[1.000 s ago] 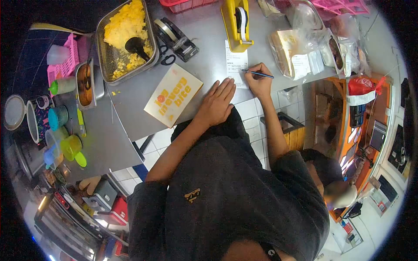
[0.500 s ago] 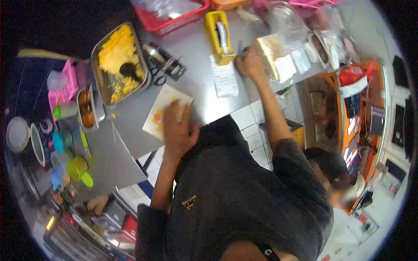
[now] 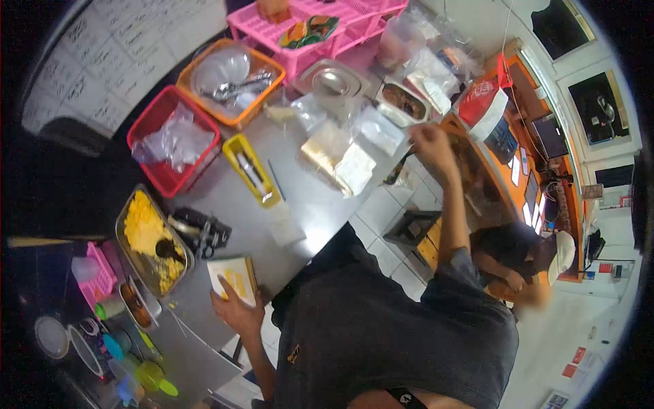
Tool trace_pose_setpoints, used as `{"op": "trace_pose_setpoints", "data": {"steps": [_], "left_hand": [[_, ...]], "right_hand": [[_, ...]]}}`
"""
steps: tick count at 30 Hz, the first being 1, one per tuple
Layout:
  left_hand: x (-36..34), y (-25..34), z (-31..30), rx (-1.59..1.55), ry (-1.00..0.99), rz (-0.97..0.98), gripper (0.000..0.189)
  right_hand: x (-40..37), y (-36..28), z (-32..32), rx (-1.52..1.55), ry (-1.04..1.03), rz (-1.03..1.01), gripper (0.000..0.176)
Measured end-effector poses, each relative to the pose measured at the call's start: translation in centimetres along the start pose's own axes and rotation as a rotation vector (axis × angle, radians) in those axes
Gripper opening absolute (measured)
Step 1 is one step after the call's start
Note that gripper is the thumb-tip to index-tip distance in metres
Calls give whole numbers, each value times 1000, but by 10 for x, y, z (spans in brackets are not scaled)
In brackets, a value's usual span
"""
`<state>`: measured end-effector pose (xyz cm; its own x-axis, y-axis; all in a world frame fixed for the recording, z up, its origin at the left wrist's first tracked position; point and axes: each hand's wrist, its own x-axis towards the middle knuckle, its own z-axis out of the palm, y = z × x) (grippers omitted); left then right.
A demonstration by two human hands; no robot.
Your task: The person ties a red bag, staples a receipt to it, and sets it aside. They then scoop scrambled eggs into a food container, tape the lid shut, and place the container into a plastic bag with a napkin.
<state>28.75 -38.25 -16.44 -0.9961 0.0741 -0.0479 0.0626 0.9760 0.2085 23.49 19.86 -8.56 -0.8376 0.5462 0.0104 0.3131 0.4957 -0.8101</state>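
Note:
My left hand (image 3: 238, 310) holds the lower end of a flat white box (image 3: 235, 273) with a yellow print, fingers spread across its face and thumb along the right edge. It rests on the steel table near the front edge. My right hand (image 3: 432, 146) reaches to the right, its blurred fingertips beside a small steel container (image 3: 428, 109) of brown food. Whether those fingers hold anything is hidden. Left of it lie a clear plastic bag (image 3: 380, 131) and white folded paper (image 3: 355, 170).
A steel tray (image 3: 122, 228) holds yellow food and a black spoon. A yellow tape dispenser (image 3: 251, 170), red basket (image 3: 158, 129), orange basket (image 3: 262, 56) and pink rack (image 3: 354, 42) stand along the table. A person (image 3: 507, 252) is at the right.
My right hand has moved right, from beside the wrapping papers to the small steel container. My left hand has shifted its hold on the printed box. The view has turned right.

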Motion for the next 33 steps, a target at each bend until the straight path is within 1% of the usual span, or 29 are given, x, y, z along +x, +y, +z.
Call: {"op": "trace_pose_setpoints", "data": {"steps": [1, 2, 4, 6, 7, 8, 10, 11, 12, 14, 15, 16, 17, 18, 20, 21, 22, 24, 25, 26, 27, 28, 30, 31, 33], "left_hand": [[-3, 12, 6, -40, 56, -90, 107], [-5, 26, 14, 8, 111, -129, 109], [-4, 53, 35, 199, 155, -313, 107], [1, 64, 52, 154, 174, -410, 109], [6, 81, 47, 177, 63, -549, 110], [3, 75, 70, 255, 113, -601, 112], [4, 96, 69, 272, 250, -656, 110], [8, 110, 68, 284, 262, -665, 110], [10, 123, 68, 275, 267, -674, 107], [5, 145, 68, 277, 268, -694, 104], [4, 153, 74, 269, 316, -622, 103], [5, 160, 80, 260, 365, -547, 101], [3, 170, 86, 211, 353, -565, 98], [2, 179, 90, 220, 357, -565, 98], [-1, 192, 96, 252, 319, -513, 95], [2, 197, 104, 235, 388, -522, 98], [4, 202, 102, 241, 382, -520, 98], [13, 216, 102, 164, 396, -452, 97], [17, 222, 101, 166, 394, -452, 97], [23, 226, 101, 162, 416, -401, 96], [26, 228, 100, 158, 437, -349, 95], [27, 226, 103, 158, 433, -346, 95], [30, 223, 108, 300, 357, -409, 92], [28, 226, 107, 301, 352, -409, 92], [28, 234, 104, 193, 377, -345, 90]], "right_hand": [[33, 21, -28, -20, 118, -45, 25], [69, 42, -55, -39, 234, -90, 24], [144, 91, -103, -98, 464, -161, 25], [212, 124, -141, -256, 594, -142, 23], [245, 137, -156, -285, 606, -135, 25], [275, 152, -165, -272, 599, -139, 25], [332, 190, -168, -434, 604, -187, 24], [363, 215, -169, -479, 445, -72, 23], [387, 245, -167, -466, 436, -72, 23], [422, 297, -156, -392, -76, -106, 18], [431, 314, -148, -534, -114, -187, 18], [428, 311, -143, -675, -147, -269, 20], [425, 306, -141, -578, -121, -145, 20], [423, 297, -140, -568, -124, -145, 20], [419, 289, -140, -594, -129, -61, 18], [414, 284, -139, -591, -136, -55, 18], [411, 281, -139, -589, -132, -26, 17], [416, 281, -140, -589, -127, -1, 16], [419, 286, -138, -600, -153, -41, 14], [422, 292, -138, -611, -175, -80, 13], [423, 288, -142, -705, -238, -164, 12], [423, 287, -142, -706, -239, -159, 12], [420, 279, -143, -577, -217, -163, 11], [415, 274, -142, -579, -220, -160, 11], [406, 265, -142, -815, -100, -289, 13]]}}
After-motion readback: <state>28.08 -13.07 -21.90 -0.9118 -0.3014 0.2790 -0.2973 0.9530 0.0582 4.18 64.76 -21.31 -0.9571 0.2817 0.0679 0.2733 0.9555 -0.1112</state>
